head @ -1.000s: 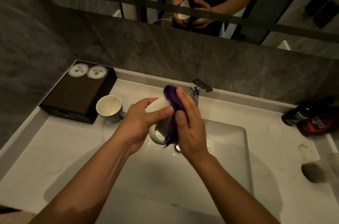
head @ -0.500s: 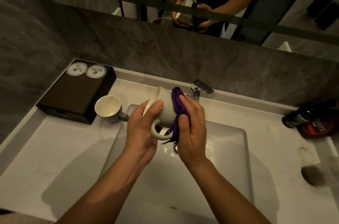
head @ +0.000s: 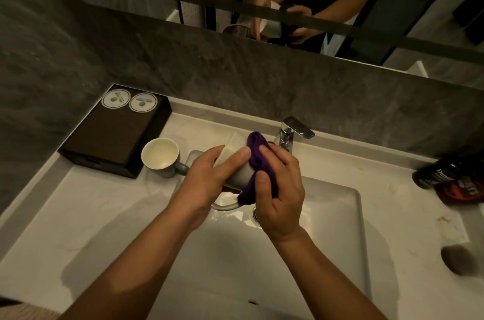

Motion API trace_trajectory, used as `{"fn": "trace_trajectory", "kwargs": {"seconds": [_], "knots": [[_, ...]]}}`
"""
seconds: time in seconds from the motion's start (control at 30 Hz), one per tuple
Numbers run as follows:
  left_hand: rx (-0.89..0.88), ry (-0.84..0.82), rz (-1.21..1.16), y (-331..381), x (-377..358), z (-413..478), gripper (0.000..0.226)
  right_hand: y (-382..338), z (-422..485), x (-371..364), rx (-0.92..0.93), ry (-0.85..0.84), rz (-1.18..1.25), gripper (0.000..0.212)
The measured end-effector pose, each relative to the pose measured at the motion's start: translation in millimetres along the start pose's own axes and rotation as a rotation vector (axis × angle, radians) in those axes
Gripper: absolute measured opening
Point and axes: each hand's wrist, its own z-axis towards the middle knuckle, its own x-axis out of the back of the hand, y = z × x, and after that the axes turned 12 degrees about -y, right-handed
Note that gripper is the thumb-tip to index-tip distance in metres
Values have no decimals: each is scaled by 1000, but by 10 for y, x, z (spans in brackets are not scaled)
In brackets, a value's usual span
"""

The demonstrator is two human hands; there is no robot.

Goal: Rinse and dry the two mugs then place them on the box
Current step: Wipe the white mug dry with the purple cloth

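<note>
One mug (head: pixel 237 162) is gripped tilted by the left hand (head: pixel 209 178), right of the box (head: pixel 112 136), with a cloth (head: pixel 258 152) clamped round it by the right hand (head: pixel 280 188); it should be turned until every side is wiped, the other mug (head: pixel 161 156) being set just beside the box.

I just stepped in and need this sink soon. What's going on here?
A person is drying a white mug over the sink basin. The left hand grips the tilted mug while the right hand holds a purple cloth against it. A second mug stands upright on the counter beside the dark box, not yet on it.
</note>
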Motion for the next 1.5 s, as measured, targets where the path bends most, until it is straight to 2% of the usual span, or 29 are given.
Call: {"fn": "trace_trajectory", "kwargs": {"seconds": [0.07, 0.1, 0.23, 0.33, 0.43, 0.5, 0.63, 0.73, 0.8, 0.93, 1.03, 1.27, 1.5], "knots": [[0, 117, -63, -35, -37, 23, 42, 53, 25, -56, 8, -11, 15, 38], [-22, 176, -46, -68, -32, 40, 44, 51, 45, -80, -48, -5, 68, 36], [-169, 280, 167, -126, 22, 56, 82, -120, 231, -163, -486, 24, 515, 26], [-210, 297, 179, -153, 80, 77, 90, -148, 372, -210, -738, 14, 777, 29], [-204, 410, 248, -252, 89, 148, 87, -140, 446, -301, -890, 46, 909, 28], [-173, 478, 188, -304, 52, 227, 86, -110, 456, -377, -912, 85, 928, 29], [-75, 549, 85, -362, 40, 476, 99, 3, 410, -539, -942, 113, 884, 33], [-26, 553, 58, -411, 92, 662, 111, 124, 383, -611, -986, 143, 897, 30], [-16, 535, 53, -455, 153, 778, 109, 214, 387, -627, -999, 157, 916, 28], [-17, 535, 132, -445, 320, 1031, 95, 413, 367, -649, -1016, 100, 875, 29], [0, 554, 297, -391, 450, 1259, 85, 503, 308, -644, -997, 21, 751, 28], [46, 443, 609, -568, 622, 1653, 97, 677, 46, -727, -876, -47, 341, 31], [62, 414, 753, -719, 642, 1841, 105, 679, 32, -723, -857, 9, 251, 33]]}}
